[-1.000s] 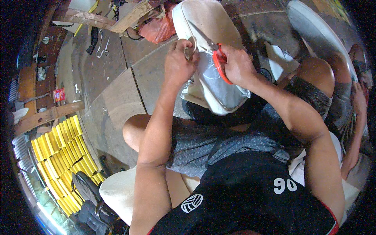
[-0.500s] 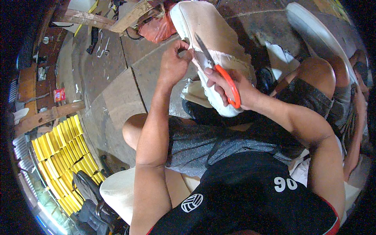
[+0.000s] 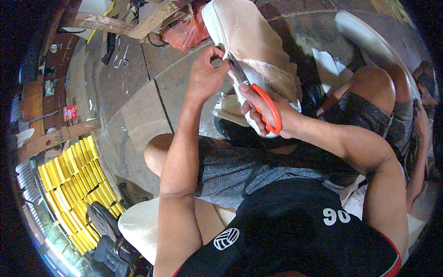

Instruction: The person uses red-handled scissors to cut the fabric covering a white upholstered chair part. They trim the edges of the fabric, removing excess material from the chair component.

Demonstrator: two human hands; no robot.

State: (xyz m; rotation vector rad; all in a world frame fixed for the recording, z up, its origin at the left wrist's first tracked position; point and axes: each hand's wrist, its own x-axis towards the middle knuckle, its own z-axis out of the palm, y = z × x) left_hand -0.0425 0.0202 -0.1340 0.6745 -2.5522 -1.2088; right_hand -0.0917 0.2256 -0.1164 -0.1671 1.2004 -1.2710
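As the head view gives it, the setting is a floor (image 3: 138, 111) of broad brown-grey panels with dark seams, littered with small white scraps.

Work in hand: one beige-and-white cushion (image 3: 251, 34), lying just beyond the knees, its cloth frayed across the middle. Left hand (image 3: 206, 76): fingers pinched together on the cushion's near-left edge. Right hand (image 3: 285, 113): fingers clamped on the handles of orange-handled scissors (image 3: 265, 95), blades pointing toward the left fingertips.

Surroundings, upper left: wooden beams (image 3: 159, 18); one crumpled red plastic bag (image 3: 187, 33), near the cushion's far end. Left: one small red packet (image 3: 70, 112). Lower left: rows of stacked yellow pieces (image 3: 76, 184). Upper right: one long whitish padded piece (image 3: 369, 39). Far right: another person's forearm (image 3: 419, 152).
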